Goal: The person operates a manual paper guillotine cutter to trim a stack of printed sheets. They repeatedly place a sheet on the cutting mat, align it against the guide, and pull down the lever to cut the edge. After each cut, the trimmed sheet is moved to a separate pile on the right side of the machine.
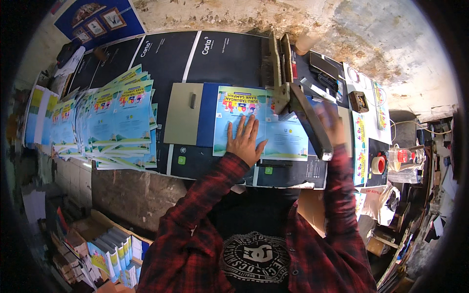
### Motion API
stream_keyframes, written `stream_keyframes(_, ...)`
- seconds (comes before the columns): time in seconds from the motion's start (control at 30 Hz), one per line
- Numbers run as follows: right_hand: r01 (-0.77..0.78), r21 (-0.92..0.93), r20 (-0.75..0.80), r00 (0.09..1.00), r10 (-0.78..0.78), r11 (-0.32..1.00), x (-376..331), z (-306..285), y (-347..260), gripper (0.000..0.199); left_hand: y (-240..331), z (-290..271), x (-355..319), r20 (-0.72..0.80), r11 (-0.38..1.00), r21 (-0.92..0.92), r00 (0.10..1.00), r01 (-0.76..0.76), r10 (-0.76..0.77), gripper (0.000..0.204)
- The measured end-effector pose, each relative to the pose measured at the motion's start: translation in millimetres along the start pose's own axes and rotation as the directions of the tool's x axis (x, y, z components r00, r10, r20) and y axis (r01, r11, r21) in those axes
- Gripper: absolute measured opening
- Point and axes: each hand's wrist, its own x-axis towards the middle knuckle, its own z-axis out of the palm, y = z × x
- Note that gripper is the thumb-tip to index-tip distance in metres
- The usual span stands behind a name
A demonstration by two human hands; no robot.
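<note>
My left hand (245,142) lies flat, fingers spread, on a printed light-blue booklet cover (287,140) with colourful pictures. The cover rests over a blue and grey board (181,115) on the black table. A worn metal hand-lever device (282,90), perhaps a large stapler, stands over the cover's far right part and hides some of it. Its long dark lever (310,122) slants toward me. My right hand (330,123) is just right of the lever, smeared by motion; its fingers cannot be made out, nor whether it touches the lever.
Fanned stacks of similar covers (119,117) lie at the left. To the right are a phone (323,65), a small dark box (358,101), a tape roll (378,165) and printed strips (360,146). A box of booklets (112,254) stands low at the left. A stained wall (210,17) rises behind.
</note>
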Motion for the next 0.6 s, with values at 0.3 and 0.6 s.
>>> stream_keyframes(0.3,0.364,-0.393,0.149,0.931,-0.332,0.845,-20.2,-1.9,-147.4,0.087,8.7,-14.8,0.3,-0.056,0.999,0.009,0.998,0.037,-0.037,0.065)
stream_keyframes(0.6,0.355,-0.106,0.196,0.923,-0.331,0.929,-42.3,27.7,-110.1,0.092,4.8,-9.2,-4.0,-0.044,0.998,-0.012,0.997,0.057,-0.057,0.066)
